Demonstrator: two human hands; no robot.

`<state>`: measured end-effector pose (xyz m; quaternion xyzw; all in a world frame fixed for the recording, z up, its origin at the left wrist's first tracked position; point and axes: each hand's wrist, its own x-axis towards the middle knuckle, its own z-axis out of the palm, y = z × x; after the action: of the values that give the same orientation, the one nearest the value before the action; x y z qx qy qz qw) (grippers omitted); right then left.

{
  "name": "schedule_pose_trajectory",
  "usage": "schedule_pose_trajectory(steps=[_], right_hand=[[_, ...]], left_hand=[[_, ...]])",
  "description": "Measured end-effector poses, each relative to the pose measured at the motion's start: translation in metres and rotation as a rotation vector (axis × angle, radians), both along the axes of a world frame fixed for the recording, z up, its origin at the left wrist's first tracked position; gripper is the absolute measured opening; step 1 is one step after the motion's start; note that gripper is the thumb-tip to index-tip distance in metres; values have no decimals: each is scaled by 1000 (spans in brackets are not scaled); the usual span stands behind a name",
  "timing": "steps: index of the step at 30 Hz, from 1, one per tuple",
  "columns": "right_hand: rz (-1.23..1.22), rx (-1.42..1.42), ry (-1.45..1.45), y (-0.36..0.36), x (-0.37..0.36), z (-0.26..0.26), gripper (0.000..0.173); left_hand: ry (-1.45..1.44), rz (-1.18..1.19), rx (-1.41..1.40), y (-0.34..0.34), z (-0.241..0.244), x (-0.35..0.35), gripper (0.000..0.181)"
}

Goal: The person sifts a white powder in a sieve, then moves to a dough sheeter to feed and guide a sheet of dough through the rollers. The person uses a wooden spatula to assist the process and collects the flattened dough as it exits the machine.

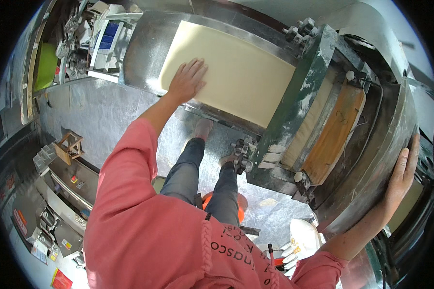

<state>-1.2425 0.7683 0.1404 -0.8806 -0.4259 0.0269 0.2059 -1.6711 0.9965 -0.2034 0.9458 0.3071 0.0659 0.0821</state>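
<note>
A wide, smooth sheet of pale dough (238,72) lies on the metal bed (144,50) of a green dough-sheeting machine (296,101). My left hand (188,80) rests palm down on the near left part of the sheet, fingers slightly spread. At the far right, my right hand (401,177) lies against the outer side of the machine's curved metal guard (376,159), holding nothing that shows. Between the hands, a wooden board (334,133) sits over the rollers, beside a strip of dough or cloth. The sheet's right end passes under the green crossbar.
Metal gears or knobs (241,155) stick out near my legs. An orange container (243,207) stands on the floor behind them. White sacks (303,238) are at lower right. A small wooden stool (69,146) and metal equipment stand at left; a cluttered rack (105,43) adjoins the bed.
</note>
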Motion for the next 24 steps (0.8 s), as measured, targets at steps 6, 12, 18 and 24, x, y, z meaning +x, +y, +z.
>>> schedule_pose_trajectory(steps=[6,12,18,24], right_hand=[[52,-33,-95,2,2,-1,46],[-148,201,-64,5,-10,1,50],[67,-45,-126,1,4,0,49],[72,-70,-200,2,4,1,46]], left_hand=[[-46,75,157,78,-35,67,40],[1,13,160,109,-34,103,19],[40,-107,-2,109,-22,138,8],[8,-335,38,108,-23,166,9]])
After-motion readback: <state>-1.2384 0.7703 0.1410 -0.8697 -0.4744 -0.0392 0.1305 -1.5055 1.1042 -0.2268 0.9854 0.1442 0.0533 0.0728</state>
